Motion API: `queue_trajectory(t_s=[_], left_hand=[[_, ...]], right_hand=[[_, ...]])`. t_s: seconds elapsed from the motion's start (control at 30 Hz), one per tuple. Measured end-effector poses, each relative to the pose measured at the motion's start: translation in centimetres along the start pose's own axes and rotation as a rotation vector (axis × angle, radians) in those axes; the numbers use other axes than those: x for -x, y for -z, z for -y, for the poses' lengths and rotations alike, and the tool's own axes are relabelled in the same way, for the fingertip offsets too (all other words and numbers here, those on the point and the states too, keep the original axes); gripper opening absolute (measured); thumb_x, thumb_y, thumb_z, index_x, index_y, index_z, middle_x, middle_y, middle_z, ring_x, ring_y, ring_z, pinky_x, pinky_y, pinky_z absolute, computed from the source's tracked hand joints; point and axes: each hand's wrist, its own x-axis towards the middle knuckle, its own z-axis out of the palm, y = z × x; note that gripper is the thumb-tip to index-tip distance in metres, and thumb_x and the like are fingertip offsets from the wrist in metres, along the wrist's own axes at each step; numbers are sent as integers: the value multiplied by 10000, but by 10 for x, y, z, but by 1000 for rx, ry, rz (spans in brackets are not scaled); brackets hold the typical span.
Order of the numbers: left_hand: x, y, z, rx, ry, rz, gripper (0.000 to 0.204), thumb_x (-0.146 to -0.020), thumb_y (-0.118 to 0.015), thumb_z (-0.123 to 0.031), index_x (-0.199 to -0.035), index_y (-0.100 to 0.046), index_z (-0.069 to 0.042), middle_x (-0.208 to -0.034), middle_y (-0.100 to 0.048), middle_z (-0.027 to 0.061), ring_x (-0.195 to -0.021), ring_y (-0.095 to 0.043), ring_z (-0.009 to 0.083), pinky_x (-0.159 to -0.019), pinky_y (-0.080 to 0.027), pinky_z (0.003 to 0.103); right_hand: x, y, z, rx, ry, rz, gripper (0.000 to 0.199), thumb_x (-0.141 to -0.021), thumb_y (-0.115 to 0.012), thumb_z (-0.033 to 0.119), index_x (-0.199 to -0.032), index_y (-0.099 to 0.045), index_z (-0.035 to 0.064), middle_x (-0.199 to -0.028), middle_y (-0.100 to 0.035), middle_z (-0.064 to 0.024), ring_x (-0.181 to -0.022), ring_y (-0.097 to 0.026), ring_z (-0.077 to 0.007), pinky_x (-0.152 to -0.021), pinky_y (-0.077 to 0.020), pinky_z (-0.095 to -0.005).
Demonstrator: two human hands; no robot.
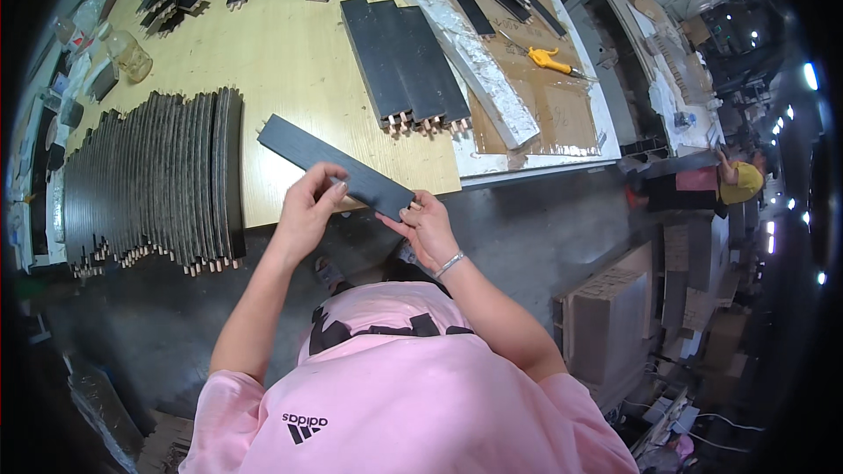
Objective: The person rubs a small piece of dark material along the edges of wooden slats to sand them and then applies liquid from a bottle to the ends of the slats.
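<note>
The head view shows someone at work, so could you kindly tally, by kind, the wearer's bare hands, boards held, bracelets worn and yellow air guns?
Hands: 2 (left hand, right hand)
Held board: 1
Bracelet: 1
Yellow air gun: 1
Total: 5

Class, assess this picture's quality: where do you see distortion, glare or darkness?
Head view: fisheye distortion, with a curved black rim; head view: lamps at far right glare out of deep gloom; head view: the held dark slat looks fairly sharp.
</note>
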Motion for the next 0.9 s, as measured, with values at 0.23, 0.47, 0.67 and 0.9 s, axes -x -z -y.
queue_trajectory(t_s=[0.23,0.47,0.67,0.9], left_hand=[[15,-8,55,-49,-60,-43,144,-949,-635,-115,-985,-696,10,-780,-617,25,-733,-574,149,-684,-465,305],[-3,-31,37,-672,-281,25,161,-803,-755,-128,-958,-725,-96,-789,-623,77,-745,-615,270,-670,-489,359],[-18,-44,55,-761,-591,-71,157,-748,-788,-150,-890,-724,-133,-827,-616,54,-736,-616,253,-643,-496,388],[-20,-41,59,-812,-563,-125,179,-715,-802,-126,-866,-708,-106,-801,-593,58,-734,-620,245,-611,-493,370]], right_hand=[[-7,-7,36,1538,283,-87,93,-861,-642,92,-858,-691,13,-854,-728,-168,-725,-709,-322,-723,-567,-405],[-59,-22,45,1346,691,176,136,-853,-669,148,-947,-715,61,-906,-669,-146,-892,-644,-333,-803,-523,-437],[-101,-60,39,1434,844,570,460,-829,-723,196,-1280,-647,155,-1313,-575,-125,-1215,-524,-307,-1030,-437,-410],[-134,-66,20,1498,978,668,582,-835,-739,260,-1396,-585,281,-1486,-471,-106,-1350,-421,-330,-1134,-350,-450]])
